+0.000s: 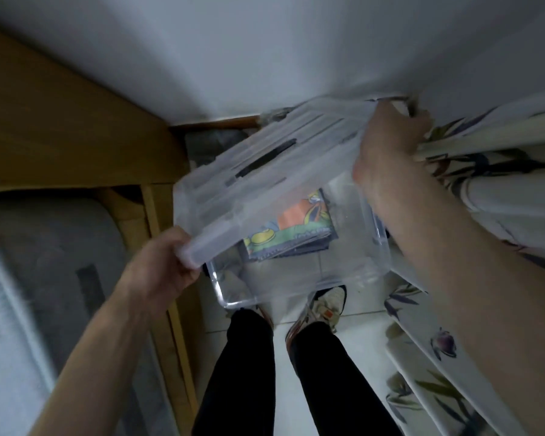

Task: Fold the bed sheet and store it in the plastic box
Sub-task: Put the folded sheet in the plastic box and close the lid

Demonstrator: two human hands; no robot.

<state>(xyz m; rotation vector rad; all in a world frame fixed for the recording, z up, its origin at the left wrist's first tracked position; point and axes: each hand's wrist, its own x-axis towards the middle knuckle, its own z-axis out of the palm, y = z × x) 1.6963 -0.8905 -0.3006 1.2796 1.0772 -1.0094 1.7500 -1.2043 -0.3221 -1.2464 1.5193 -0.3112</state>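
A clear plastic box (299, 286) stands on the tiled floor in front of my feet. Inside it lies a folded colourful bed sheet (296, 231) with orange, green and yellow print. I hold the translucent lid (265, 171) tilted above the box. My left hand (167, 265) grips the lid's near left corner. My right hand (387, 143) grips its far right edge. The lid covers the far part of the box and part of the sheet.
A wooden bed frame (76, 136) with a grey mattress (29, 278) is on the left. A floral curtain (501, 199) hangs close on the right. The white wall (265, 51) is just behind the box. My legs and shoes (324, 306) stand right at the box.
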